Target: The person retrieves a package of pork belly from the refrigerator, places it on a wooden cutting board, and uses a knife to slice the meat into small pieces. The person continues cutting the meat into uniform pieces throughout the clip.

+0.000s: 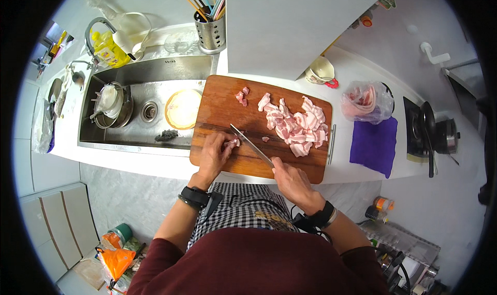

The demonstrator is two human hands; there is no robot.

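Note:
My left hand (216,150) is at the left part of a wooden cutting board (221,100), its fingers on a small piece of raw meat (235,142). My right hand (291,178) grips a kitchen knife (254,146), whose blade points up and left, close beside that piece. A pile of sliced raw pork (297,124) covers the right part of the board. A few small scraps (241,97) lie near the upper left, and one bit (265,139) sits between the knife and the pile.
Left of the board is a steel sink (136,139) with stacked bowls (110,102) and a round yellow-rimmed item (182,109). A utensil holder (211,32) stands behind. To the right are a cup (320,70), a plastic bag with meat (367,100), a purple cloth (374,145) and a black pan (426,120).

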